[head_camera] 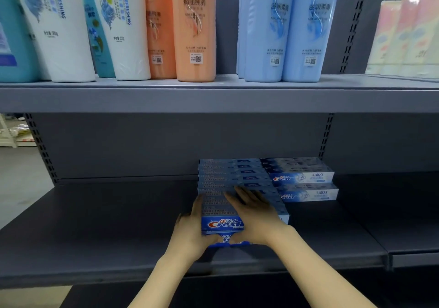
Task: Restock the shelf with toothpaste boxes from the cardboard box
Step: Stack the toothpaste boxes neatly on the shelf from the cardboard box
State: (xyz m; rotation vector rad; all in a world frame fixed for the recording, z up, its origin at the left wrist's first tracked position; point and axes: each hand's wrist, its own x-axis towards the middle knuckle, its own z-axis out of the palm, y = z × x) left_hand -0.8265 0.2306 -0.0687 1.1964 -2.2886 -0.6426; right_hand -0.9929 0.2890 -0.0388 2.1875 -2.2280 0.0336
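Left grip and right grip, released, fingers straight, press blue toothpaste boxes near the shelf front edge; open shelf stretches left, white boxes sit just right.

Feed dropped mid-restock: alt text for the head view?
Two hands press a stack of blue toothpaste boxes on the lower shelf, left hand at its side, right hand flat on top. A paler stack sits to its right; shampoo bottles stand above.

2 arms forward — left hand, right hand: fingers straight, thumbs close.
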